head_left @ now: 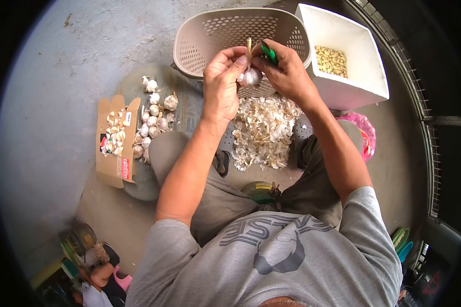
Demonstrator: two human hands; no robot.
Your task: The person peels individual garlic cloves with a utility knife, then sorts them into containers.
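My left hand (221, 82) is closed around a garlic bulb (251, 78) whose dry stem points upward. The bulb is whitish with a purplish tint. Close against its right side is my right hand (288, 73), closed on a small green-handled tool, perhaps a knife (269, 53); its blade cannot be made out. Both hands are in front of a beige perforated plastic basket (189, 43). Below them, a heap of papery garlic skins (265, 134) lies on the floor between my feet.
A white foam box (363, 66) at the right holds peeled garlic cloves (331, 62). Several whole garlic bulbs (152, 121) lie at the left, beside a cardboard box (108, 173) bearing loose cloves (116, 134). A pink bag (361, 128) sits near my right knee. Another person (103, 276) appears at lower left.
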